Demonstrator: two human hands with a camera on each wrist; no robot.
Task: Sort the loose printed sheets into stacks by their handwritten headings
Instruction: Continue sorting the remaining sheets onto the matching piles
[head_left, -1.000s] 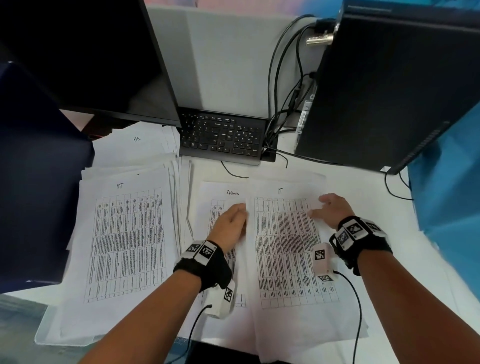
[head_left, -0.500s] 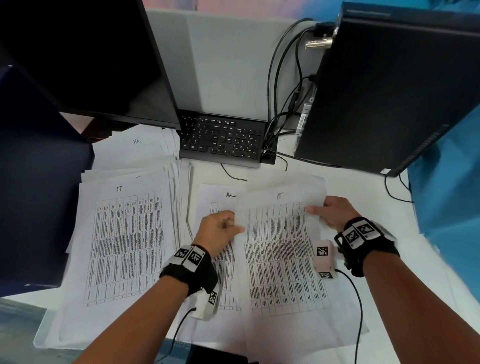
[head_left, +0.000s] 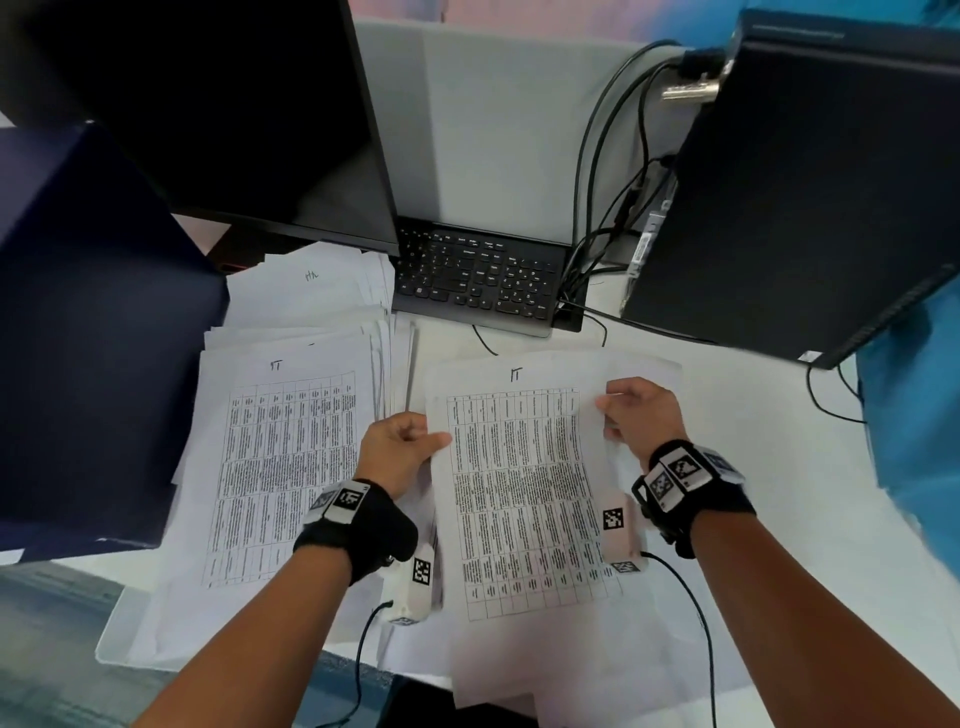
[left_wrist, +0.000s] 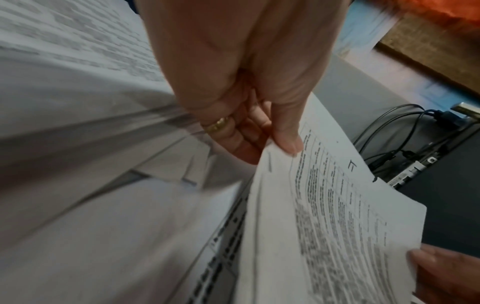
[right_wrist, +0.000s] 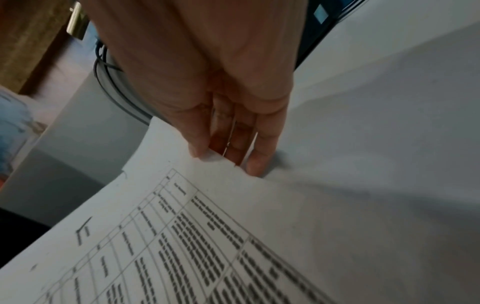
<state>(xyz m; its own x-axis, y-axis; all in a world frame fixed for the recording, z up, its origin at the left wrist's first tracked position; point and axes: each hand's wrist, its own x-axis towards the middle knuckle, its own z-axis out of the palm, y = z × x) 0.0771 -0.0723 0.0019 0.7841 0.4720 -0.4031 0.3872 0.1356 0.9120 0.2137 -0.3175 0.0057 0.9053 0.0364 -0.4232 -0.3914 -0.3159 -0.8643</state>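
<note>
- A black keyboard (head_left: 480, 278) is set behind the papers.
- A dark monitor (head_left: 218, 114) is seen at left.
- A black computer tower (head_left: 810, 197) is placed right, cables (head_left: 608, 208) beside it.

This is an office workstation. A dark monitor (head_left: 234, 119) stands at the back left of a white surface (head_left: 810, 467), with a black keyboard (head_left: 478, 280) pushed in beside its foot. To the right stands a black computer tower (head_left: 810, 197), and a bundle of black cables (head_left: 618, 218) runs down from its back end to the surface. A pale grey partition panel (head_left: 498, 130) closes off the back, as in a cubicle. Stacks of printed sheets (head_left: 280, 457) carrying ruled tables and handwritten headings cover the near part of the surface.
</note>
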